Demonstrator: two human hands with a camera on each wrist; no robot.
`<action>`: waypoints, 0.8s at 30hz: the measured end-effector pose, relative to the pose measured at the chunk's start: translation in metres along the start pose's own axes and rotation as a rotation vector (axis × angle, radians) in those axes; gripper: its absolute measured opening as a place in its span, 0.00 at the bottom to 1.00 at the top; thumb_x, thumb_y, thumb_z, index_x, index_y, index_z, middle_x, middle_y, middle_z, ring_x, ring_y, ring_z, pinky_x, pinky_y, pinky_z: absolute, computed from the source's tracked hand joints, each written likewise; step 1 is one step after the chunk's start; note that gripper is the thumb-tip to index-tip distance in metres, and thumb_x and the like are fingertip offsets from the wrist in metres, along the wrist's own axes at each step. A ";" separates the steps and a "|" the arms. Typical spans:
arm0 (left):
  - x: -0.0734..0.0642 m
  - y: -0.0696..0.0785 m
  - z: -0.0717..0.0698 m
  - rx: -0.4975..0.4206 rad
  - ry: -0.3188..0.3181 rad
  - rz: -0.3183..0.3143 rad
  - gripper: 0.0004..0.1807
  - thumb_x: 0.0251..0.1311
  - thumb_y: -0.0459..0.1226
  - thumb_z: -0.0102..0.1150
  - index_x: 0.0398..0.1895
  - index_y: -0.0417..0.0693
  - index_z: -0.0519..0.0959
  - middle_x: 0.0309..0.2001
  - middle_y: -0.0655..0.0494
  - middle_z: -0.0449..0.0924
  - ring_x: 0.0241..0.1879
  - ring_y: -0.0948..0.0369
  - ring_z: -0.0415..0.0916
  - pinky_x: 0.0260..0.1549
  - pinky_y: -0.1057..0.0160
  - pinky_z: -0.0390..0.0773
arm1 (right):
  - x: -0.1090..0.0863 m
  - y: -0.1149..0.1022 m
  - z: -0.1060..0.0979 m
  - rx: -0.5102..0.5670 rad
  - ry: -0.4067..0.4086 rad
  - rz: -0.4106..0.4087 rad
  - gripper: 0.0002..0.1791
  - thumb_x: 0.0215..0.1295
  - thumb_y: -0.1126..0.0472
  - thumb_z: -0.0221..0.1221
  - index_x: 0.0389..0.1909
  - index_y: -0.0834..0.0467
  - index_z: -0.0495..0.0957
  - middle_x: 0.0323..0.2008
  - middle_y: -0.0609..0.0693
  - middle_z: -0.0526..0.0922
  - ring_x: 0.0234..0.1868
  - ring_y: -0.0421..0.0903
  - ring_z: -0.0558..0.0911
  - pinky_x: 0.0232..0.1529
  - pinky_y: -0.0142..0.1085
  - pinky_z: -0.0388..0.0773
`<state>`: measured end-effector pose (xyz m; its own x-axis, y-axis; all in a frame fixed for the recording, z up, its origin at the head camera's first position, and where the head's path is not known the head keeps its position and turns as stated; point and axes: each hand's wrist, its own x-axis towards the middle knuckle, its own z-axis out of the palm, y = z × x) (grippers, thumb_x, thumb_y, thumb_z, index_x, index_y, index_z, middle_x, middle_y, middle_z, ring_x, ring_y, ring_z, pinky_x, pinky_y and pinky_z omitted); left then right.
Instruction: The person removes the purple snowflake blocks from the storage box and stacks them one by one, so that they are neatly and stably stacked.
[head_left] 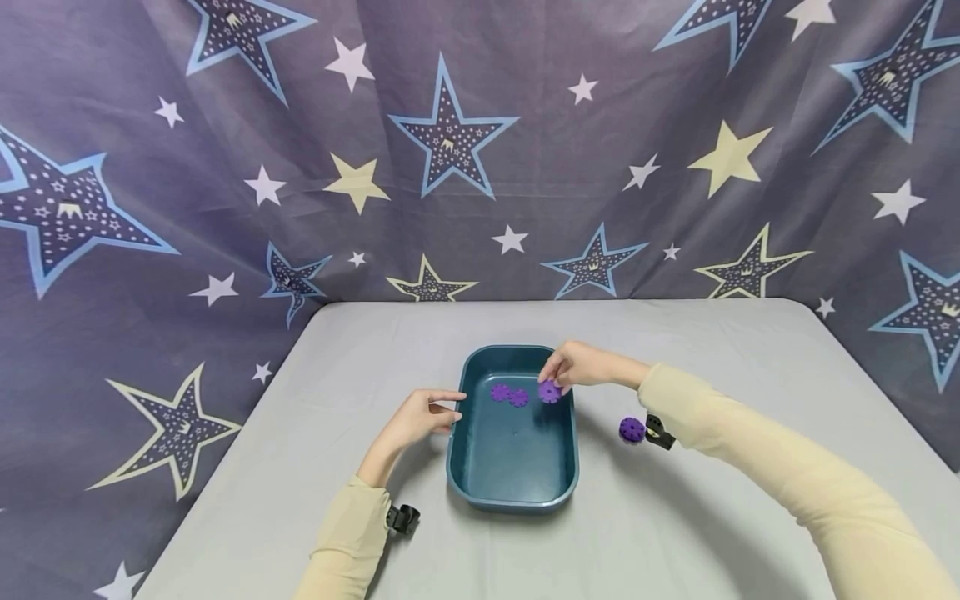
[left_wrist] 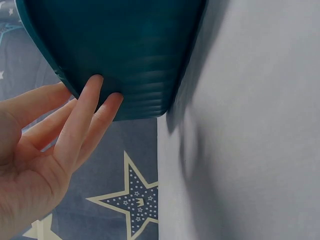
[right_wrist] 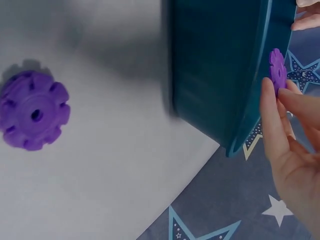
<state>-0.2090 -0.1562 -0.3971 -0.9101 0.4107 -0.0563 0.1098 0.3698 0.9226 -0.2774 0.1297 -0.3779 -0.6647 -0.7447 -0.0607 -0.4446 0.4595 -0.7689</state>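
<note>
In the head view a dark teal plastic tub [head_left: 514, 467] sits on the table, with two purple notched discs [head_left: 500, 392] [head_left: 519, 397] lying side by side on its floor. My left hand [head_left: 412, 419] holds the tub's left rim. Two of its fingers [left_wrist: 85, 112] lie against the outer wall in the left wrist view, while others pass behind the rim. Thumb and fingertips of my right hand [head_left: 577, 364] pinch another purple notched disc [head_left: 550, 392] by its edge, over the tub's right side. Seen from the right wrist, that disc [right_wrist: 277, 70] stands nearly edge-on.
A small stack of purple notched discs [head_left: 632, 429] lies on the table right of the tub, close to the black camera mount [head_left: 660, 432] on my right wrist. The pale grey tablecloth [head_left: 375, 350] reaches back to a star-patterned curtain [head_left: 465, 225].
</note>
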 end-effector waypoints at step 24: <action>0.013 -0.028 -0.002 -0.008 0.004 0.018 0.20 0.54 0.26 0.54 0.51 0.25 0.68 0.41 0.28 0.74 0.31 0.49 0.78 0.32 0.56 0.81 | -0.062 0.018 -0.015 0.148 0.049 0.078 0.13 0.51 0.80 0.47 0.38 0.77 0.75 0.34 0.66 0.80 0.32 0.49 0.80 0.33 0.38 0.82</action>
<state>-0.2247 -0.1634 -0.4231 -0.9097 0.4137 -0.0377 0.1235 0.3558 0.9264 -0.2536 0.1917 -0.3786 -0.7235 -0.6837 -0.0956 -0.2999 0.4360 -0.8485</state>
